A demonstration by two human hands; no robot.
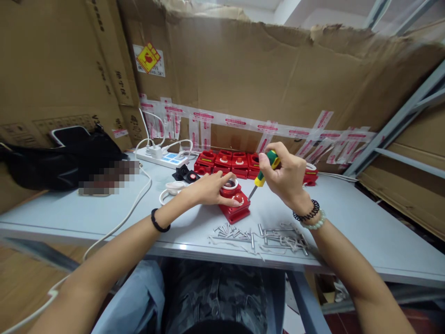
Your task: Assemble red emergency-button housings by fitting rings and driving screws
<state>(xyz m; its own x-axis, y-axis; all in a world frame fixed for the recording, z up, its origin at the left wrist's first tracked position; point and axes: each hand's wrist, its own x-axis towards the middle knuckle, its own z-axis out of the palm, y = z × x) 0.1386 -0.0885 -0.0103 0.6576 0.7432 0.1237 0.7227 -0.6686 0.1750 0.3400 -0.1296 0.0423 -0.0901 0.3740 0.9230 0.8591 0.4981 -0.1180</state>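
In the head view a red plastic housing (235, 214) with a white ring and a red knob on top rests on the table. My left hand (217, 189) grips it from the left, thumb across the top near the knob and index finger by the ring. A screwdriver (260, 180) with a green and yellow handle is wrapped in my right hand (284, 174). It slants down, its tip at the right corner of the housing; whether a screw sits under the tip is too small to tell. Loose screws (231, 231) and metal pins (287, 237) lie just in front.
A row of similar red housings (227, 162) stands along the cardboard wall (243, 69). Small black parts (186, 175) and a coiled white cable (174, 187) lie left of my hand. A power strip (163, 157) and a black bag (69, 160) occupy the table's left side.
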